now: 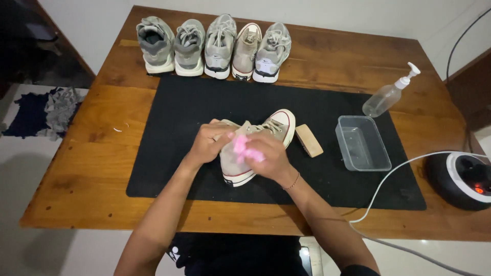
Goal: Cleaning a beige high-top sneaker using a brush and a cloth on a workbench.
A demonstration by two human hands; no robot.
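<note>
A beige canvas sneaker [276, 125] with a white toe cap lies on its side on the black mat [174, 128]. My left hand [209, 142] grips the sneaker's heel end and steadies it. My right hand [270, 156] presses a pink cloth [244, 149] against the sneaker's side. Both hands meet over the middle of the shoe and hide much of its upper.
A wooden brush [309, 140] lies just right of the sneaker. Further right stand a clear plastic tub [362, 143] and a pump spray bottle [388, 95]. Several grey sneakers [215, 46] line the wooden table's [92, 153] far edge. A black round appliance [463, 179] with a white cable sits at right.
</note>
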